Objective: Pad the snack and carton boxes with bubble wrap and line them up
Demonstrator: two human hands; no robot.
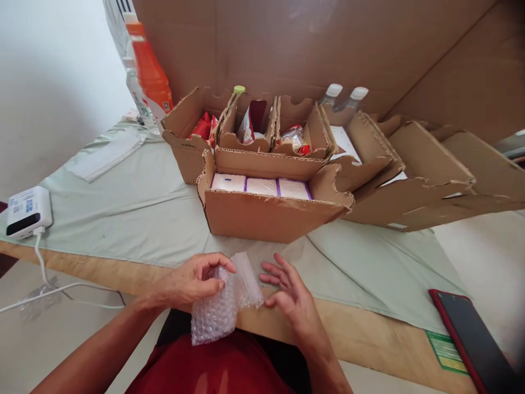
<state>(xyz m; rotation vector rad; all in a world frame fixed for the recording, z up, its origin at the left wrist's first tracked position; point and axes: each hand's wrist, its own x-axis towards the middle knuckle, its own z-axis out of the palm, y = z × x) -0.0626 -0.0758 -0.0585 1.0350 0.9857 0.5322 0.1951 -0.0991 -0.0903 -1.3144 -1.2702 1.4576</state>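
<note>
My left hand (192,282) pinches a piece of clear bubble wrap (225,303) at the near table edge, thumb and fingers closed on its top. My right hand (289,293) rests beside the wrap's right edge with fingers spread, touching or nearly touching it. Just beyond stands a cardboard box (262,216) holding three white packs with purple edges (260,186) in a row.
Behind that box, cardboard compartments (250,139) hold red snack packets. An orange bottle (150,71) stands at back left, two capped bottles (344,96) at back right. A white power bank (28,212) with cable lies left; a dark phone (476,339) lies at right. Green cloth (135,208) covers the table.
</note>
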